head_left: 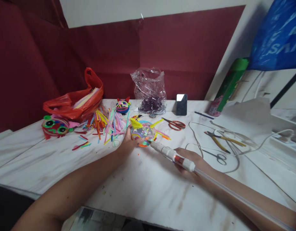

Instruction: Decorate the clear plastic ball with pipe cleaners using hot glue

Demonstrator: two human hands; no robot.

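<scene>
My left hand [131, 141] grips the left side of a round craft ball [144, 128] covered in bright colours, with yellow ridged pieces sticking up from it. In my right hand [191, 158] is a white glue gun [165, 150] with a glowing orange-red section. A long translucent glue stick [224, 186] runs from its back end along my right forearm. The gun's tip points at the ball's lower right side, at or very near its surface; I cannot tell whether they touch. My left fingertips are partly hidden behind the ball.
Bundles of coloured pipe cleaners [99, 122], a red bag [78, 99] and two finished-looking craft heads [56, 125] [122, 106] lie leftward. Behind stand a clear bag [150, 91] and phone [181, 104]. Orange-handled scissors [176, 125], pliers [224, 139], small scissors [218, 157] and a looping cord [196, 134] lie rightward.
</scene>
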